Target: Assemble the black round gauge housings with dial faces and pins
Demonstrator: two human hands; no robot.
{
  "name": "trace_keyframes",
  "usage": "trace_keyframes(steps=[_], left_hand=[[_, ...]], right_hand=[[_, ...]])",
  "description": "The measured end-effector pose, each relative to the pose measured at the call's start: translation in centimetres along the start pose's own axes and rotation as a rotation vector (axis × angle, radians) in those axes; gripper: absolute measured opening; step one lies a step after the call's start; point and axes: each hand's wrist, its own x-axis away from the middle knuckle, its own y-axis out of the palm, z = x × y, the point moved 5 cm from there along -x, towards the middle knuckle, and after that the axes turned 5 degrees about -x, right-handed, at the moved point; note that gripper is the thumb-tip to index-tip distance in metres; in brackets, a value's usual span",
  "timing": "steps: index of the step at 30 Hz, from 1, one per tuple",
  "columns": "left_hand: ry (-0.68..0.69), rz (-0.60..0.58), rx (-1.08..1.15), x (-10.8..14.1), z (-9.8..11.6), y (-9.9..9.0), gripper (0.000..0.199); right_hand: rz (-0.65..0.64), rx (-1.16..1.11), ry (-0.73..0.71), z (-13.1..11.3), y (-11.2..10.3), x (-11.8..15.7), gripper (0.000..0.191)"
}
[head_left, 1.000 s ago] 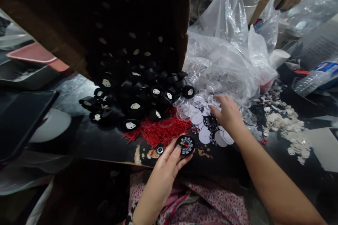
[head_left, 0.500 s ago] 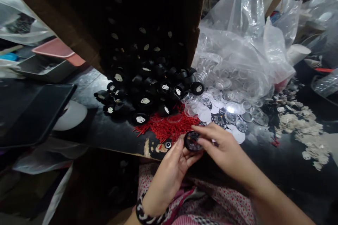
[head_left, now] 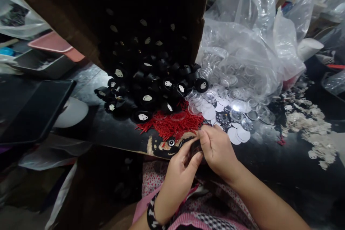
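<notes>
My left hand [head_left: 180,167] is closed around a small round black dial piece [head_left: 196,146], its thumb on the near side. My right hand [head_left: 219,152] is closed against the right side of the same piece, its fingers curled and partly hiding it. Just beyond my hands lies a heap of thin red pieces [head_left: 179,124]. White and black printed discs [head_left: 223,116] lie to its right, below a pile of clear round covers [head_left: 229,79]. Left of my hands, a small ringed part [head_left: 171,142] rests by the table edge.
A large cardboard box [head_left: 78,39] spills black round housings [head_left: 147,99] onto the black table. Clear plastic bags [head_left: 242,43] stand behind the covers. Pale flat parts [head_left: 309,122] are heaped at right. A dark tablet-like slab [head_left: 32,111] and white round container [head_left: 72,112] are at left.
Both hands have closed in around the black piece, which is tilted and more hidden now. My right hand's fingers have curled from over its face to its side. The view has shifted slightly.
</notes>
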Motion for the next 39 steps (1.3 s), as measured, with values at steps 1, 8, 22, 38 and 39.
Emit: trace_keyframes(steps=[1, 8, 22, 38, 39], left_hand=[[0.007, 0.004, -0.030, 0.0, 0.2, -0.1, 0.035], [-0.126, 0.017, -0.162, 3.9, -2.7, -6.2, 0.036], [0.143, 0.578, -1.035, -4.1, 2.5, -16.3, 0.046], [-0.112, 0.485, 0.399, -0.5, 1.9, -8.2, 0.022], [-0.166, 0.431, 0.433, -0.2, 1.2, -7.4, 0.024]], right_hand=[[0.003, -0.013, -0.006, 0.0, 0.2, 0.1, 0.033], [-0.256, -0.263, 0.050, 0.2, -0.2, 0.6, 0.026], [-0.393, -0.164, 0.054, -1.3, 0.9, 1.2, 0.014], [-0.131, 0.678, 0.162, 7.7, -6.5, 0.0, 0.030], [-0.109, 0.649, 0.136, 7.8, -6.6, -0.1, 0.024]])
